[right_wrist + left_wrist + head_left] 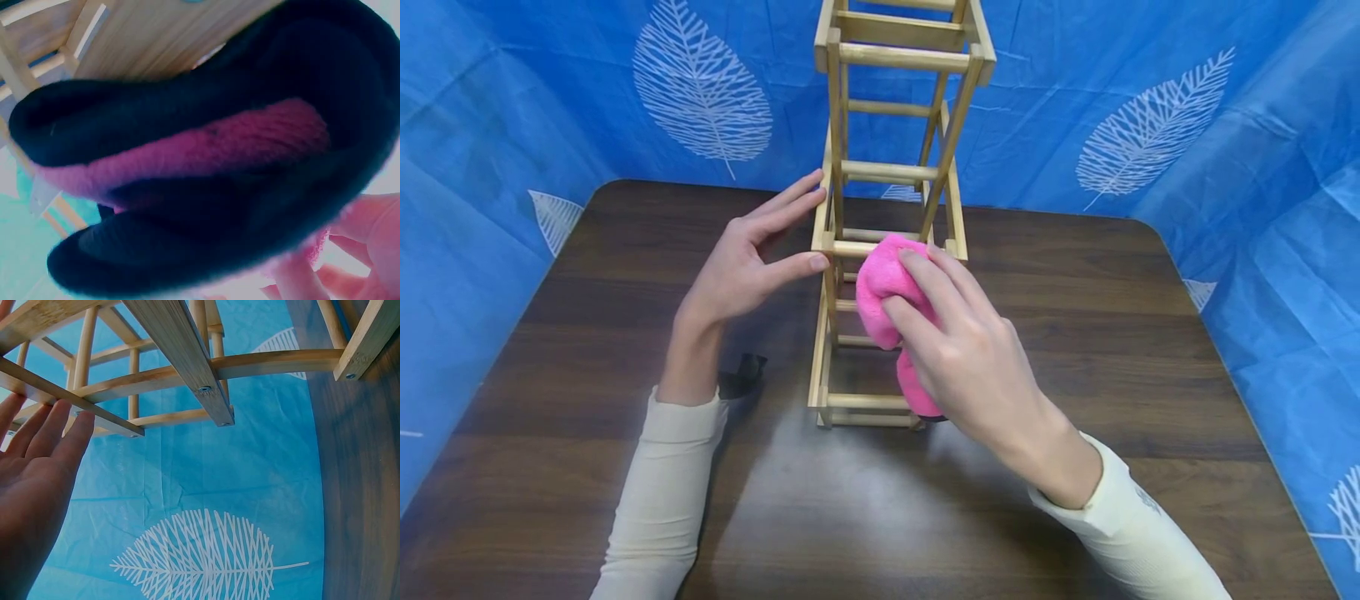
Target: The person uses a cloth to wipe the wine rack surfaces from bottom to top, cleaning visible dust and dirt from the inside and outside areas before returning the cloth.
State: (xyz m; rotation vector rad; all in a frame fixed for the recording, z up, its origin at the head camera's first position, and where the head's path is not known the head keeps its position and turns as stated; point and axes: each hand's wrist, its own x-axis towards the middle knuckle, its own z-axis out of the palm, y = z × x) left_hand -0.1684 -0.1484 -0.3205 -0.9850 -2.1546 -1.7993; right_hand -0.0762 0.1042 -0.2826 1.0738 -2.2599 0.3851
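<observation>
A wooden rack (891,58) with several tiers joined by slim bars stands upright at the middle of the table. My left hand (737,250) touches its left side, fingers extended and thumb at a front corner. In the left wrist view, the left fingertips (79,434) meet a lower edge of the rack. My right hand (973,358) grips a bunched pink cloth (887,283) against the front bar of a middle tier. Part of the cloth hangs below the palm. Close up in the right wrist view, the cloth's dark underside (187,231) shows in folds and hides most of the fingers.
The rack stands on a dark wooden table (1112,333). Behind and at both sides hangs a blue curtain (1030,100) with white leaf prints. A small black object (745,371) lies beside the left wrist.
</observation>
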